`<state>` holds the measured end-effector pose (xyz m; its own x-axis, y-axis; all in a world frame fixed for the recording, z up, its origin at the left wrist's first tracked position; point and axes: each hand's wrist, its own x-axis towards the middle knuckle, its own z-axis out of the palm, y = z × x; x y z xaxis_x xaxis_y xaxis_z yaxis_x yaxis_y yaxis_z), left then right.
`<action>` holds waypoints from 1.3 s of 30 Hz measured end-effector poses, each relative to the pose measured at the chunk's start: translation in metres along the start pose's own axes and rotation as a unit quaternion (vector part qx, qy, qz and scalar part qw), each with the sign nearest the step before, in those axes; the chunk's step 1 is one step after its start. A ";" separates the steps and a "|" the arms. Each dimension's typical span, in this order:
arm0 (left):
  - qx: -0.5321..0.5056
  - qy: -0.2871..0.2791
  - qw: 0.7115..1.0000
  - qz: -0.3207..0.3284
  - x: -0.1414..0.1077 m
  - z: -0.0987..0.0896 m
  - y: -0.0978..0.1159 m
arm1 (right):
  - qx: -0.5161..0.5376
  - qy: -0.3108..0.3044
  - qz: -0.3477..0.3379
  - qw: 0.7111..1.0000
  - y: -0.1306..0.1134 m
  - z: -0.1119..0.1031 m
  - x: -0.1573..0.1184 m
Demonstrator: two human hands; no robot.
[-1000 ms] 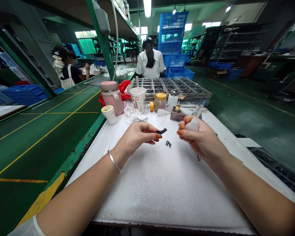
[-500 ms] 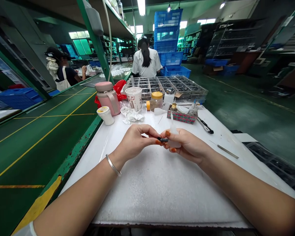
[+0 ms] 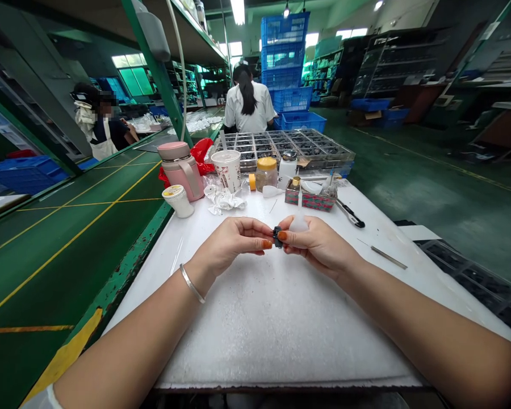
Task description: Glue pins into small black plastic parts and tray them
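My left hand [image 3: 234,241] and my right hand [image 3: 317,244] meet over the white table top [image 3: 281,318]. Between the fingertips of both hands sits a small black part [image 3: 276,237], pinched from either side. In my right hand there is also a small translucent squeeze bottle [image 3: 298,222], its thin nozzle pointing up. A silver bangle circles my left wrist. Both forearms rest low over the table.
At the back of the table stand a pink jug [image 3: 179,168], a white jar [image 3: 177,200], a paper cup [image 3: 227,170], a yellow-lidded jar [image 3: 266,173], a small patterned box [image 3: 310,199] and compartment trays [image 3: 289,146]. A green conveyor [image 3: 68,227] runs on the left. Two other people work beyond.
My hands have come together: the right hand moved left with the bottle to the black part held in the left. The small black bits on the table are hidden now.
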<state>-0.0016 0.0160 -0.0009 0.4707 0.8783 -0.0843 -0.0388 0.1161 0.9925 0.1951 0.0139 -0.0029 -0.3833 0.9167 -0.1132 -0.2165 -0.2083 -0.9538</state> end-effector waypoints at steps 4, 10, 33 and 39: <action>-0.038 0.029 0.999 -0.009 0.002 0.002 -0.003 | -0.066 0.019 -0.058 0.996 0.000 0.004 -0.001; -0.017 0.028 0.999 -0.006 0.003 0.003 -0.003 | -0.127 -0.014 -0.070 0.989 -0.004 0.001 -0.002; 0.519 0.086 0.843 0.115 0.020 0.030 -0.027 | -0.169 0.096 -0.176 0.965 -0.021 -0.020 0.001; 0.514 0.084 0.847 0.111 0.020 0.026 -0.028 | -0.175 0.084 -0.175 0.965 -0.016 -0.018 0.003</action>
<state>0.0322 0.0186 -0.0277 0.4159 0.8897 0.1881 0.7187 -0.4484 0.5314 0.2140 0.0260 0.0073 -0.1841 0.9584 0.2181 0.0209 0.2257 -0.9740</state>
